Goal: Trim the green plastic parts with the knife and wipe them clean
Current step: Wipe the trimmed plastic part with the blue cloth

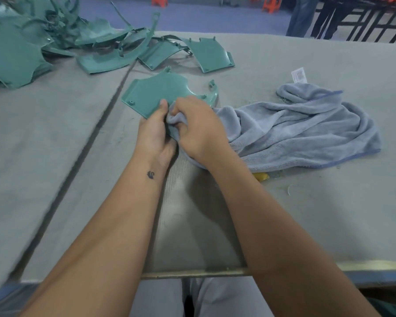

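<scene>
A flat green plastic part (156, 92) with small pegs is held over the table's middle. My left hand (154, 131) grips its near edge, thumb on top. My right hand (197, 126) bunches a corner of the grey-blue towel (295, 131) and presses it against the part's near right edge. The rest of the towel lies crumpled on the table to the right. A yellow object (262, 176), perhaps the knife handle, peeks from under the towel's front edge; its blade is hidden.
A heap of green plastic parts (55, 42) fills the far left, with two curved panels (212, 54) behind the held part. A dark seam (87, 152) runs diagonally through the grey table (329, 213). Standing people's legs (303, 17) and orange stools are beyond the table.
</scene>
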The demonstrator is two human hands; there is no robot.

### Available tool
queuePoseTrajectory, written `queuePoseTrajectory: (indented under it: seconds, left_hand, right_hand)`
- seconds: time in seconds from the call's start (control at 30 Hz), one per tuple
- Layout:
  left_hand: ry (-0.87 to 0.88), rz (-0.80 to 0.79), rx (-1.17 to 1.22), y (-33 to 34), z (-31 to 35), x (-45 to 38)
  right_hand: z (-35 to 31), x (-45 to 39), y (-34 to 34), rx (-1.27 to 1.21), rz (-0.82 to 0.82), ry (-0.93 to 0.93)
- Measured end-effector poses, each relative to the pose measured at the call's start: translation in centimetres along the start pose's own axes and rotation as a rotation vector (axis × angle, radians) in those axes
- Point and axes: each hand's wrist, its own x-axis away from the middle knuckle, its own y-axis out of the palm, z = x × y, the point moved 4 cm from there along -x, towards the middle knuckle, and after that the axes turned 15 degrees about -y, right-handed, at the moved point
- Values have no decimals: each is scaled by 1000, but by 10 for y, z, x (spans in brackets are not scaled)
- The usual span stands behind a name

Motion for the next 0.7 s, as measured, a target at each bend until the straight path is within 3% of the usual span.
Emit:
queuePoseTrajectory:
  seconds: [0.1,0.23,0.5,0.6,0.7]
  left_hand:
    - [-27,17,-50,-2,2,0]
    - [-47,18,-116,-3,2,2]
    - [27,22,101,-4,8,0]
    - [20,18,113,-3,9,1]
    - [16,-31,153,-4,17,6]
  right_hand:
    - [21,1,-13,101,82,182]
    - [41,4,-24,201,53,357]
    - [-3,3,9,94,-154,41]
    - [1,5,4,35,-75,84]
    - [19,8,-9,157,-24,229]
